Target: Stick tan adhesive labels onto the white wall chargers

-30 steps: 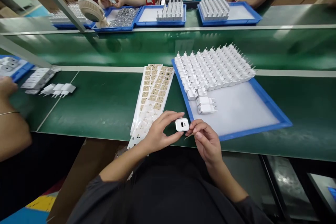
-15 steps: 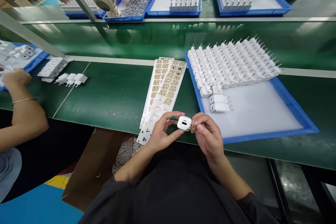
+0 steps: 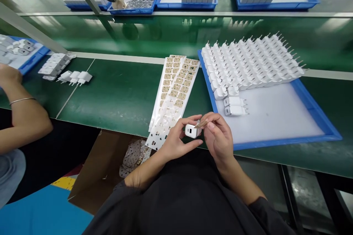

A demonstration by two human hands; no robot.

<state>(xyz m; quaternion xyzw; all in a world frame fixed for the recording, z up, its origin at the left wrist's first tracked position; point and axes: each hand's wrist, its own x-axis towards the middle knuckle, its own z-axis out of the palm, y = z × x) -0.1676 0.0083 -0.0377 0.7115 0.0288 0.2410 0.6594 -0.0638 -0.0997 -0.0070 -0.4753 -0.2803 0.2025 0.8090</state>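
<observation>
Small white charger (image 3: 192, 131), dark port slot, in left hand (image 3: 176, 142)

Small white charger (image 3: 191, 131): boxy, rounded corners, dark port slot on the face turned toward the camera. Sits pinched between thumb and fingers of the left hand (image 3: 176, 141), just over the near edge of the green table (image 3: 116, 99). Thin tan label (image 3: 201, 124): tilted, pinched in the right hand (image 3: 219, 137), touches the charger's top right corner.
</observation>
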